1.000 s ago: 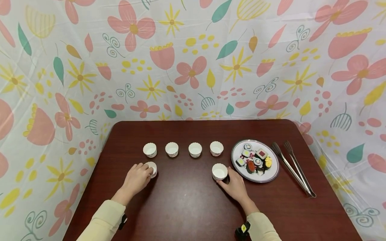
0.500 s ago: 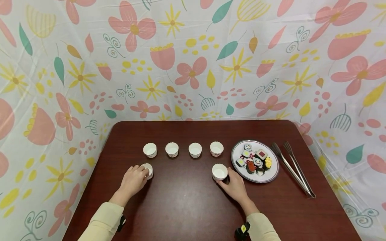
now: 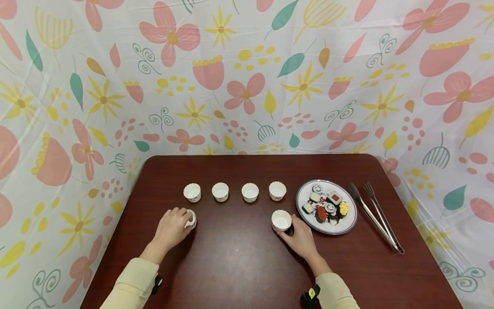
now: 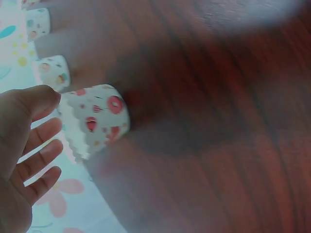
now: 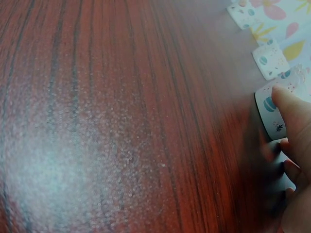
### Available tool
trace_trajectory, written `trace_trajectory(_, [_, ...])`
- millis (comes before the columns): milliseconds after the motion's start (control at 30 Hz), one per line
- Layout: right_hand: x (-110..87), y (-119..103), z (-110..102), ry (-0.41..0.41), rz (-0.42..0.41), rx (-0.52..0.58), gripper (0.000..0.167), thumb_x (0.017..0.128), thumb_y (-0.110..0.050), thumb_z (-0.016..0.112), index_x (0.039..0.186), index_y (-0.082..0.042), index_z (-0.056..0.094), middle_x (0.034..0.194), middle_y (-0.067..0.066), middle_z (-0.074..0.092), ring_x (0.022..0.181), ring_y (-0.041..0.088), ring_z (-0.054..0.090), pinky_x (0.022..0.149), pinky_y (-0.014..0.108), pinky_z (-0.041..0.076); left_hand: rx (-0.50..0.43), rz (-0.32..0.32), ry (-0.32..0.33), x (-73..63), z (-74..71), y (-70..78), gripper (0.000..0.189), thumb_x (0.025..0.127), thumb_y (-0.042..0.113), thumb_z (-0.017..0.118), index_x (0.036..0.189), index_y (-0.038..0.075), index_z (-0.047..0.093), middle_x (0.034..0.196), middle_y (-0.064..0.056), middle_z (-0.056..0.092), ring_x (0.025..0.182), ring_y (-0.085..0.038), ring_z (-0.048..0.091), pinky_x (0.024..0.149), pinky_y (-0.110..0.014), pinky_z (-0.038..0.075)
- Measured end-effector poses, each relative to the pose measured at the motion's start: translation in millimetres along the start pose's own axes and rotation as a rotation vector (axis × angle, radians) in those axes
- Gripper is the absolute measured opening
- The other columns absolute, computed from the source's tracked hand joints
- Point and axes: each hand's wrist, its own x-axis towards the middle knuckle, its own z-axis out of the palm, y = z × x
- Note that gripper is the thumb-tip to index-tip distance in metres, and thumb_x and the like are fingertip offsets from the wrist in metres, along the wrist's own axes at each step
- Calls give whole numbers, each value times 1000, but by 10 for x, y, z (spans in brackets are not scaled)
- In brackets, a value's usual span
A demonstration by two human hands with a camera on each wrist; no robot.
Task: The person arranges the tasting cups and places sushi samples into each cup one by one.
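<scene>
Flower-printed curtain [image 3: 247,77] behind and to either side of a dark reddish wood-grain table [image 3: 235,266], taken in broadly from the head camera alone. On the near left, left hand [image 3: 171,229], fingers pinched over the rim of a scalloped baking cup [image 3: 194,219]. Well to the right of that grip, right hand [image 3: 301,238], thumb and fingers curled round the near and right sides of a second baking cup [image 3: 281,219]. Beyond both grips, a row of four more scalloped cups [image 3: 250,192]. Just beside the right grip, a dark-edged white plate [image 3: 349,219] with assorted sushi pieces [image 3: 321,213]; farther right, past the plate, splayed metal tongs [image 3: 372,216]. Plate, sushi and tongs in the head view only.

From the left wrist, print too small to make out from above: a pink doughnut [image 4: 115,104] and strawberry-like motifs on the cup in that grip. Thumb [image 4: 46,99] against the scalloped rim, three other fingers loosely bent near the mouth, index finger hidden. Past the thumb, cups from the row, curtain close behind.

From the right wrist, a different print: teal oval and dark leaf sprig [image 5: 279,128]. Thumb pressed to the cup's side, lower fingers in shadow, contact there impossible to tell. Beyond the grip, two row cups; off to its left, broad glare on the tabletop.
</scene>
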Motion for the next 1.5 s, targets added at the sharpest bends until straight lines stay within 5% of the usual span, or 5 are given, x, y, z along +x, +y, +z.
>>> trace_trajectory(233, [1,6,-11,-25,18,10,67,71,-31,77,125,0,51,124,23,55,118,39,49,94,59,35,-56,4,22,193,-96,100,24,62,15,80,79,15,63,85,1,58,80,-23,56,73,-37,46])
trace_trajectory(533, [0,2,17,-9,21,-5,67,70,-29,78,125,0,52,123,23,55,115,40,49,91,60,36,-105,83,54,451,-116,358,30,63,18,81,87,15,65,93,-1,61,88,-23,58,78,-38,47])
trace_trajectory(1267, [2,-6,-2,-52,65,-25,68,72,-34,76,126,-1,51,125,24,53,117,39,48,93,60,33,-185,168,46,1015,164,1127,31,68,23,79,96,19,65,97,3,60,90,-18,57,81,-34,47])
trace_trajectory(1500, [8,-12,-12,-46,62,-27,68,72,-34,76,126,0,51,123,24,55,115,39,49,92,60,34,-211,192,-9,1126,252,1382,32,71,25,75,101,20,66,103,4,60,99,-17,56,82,-30,45])
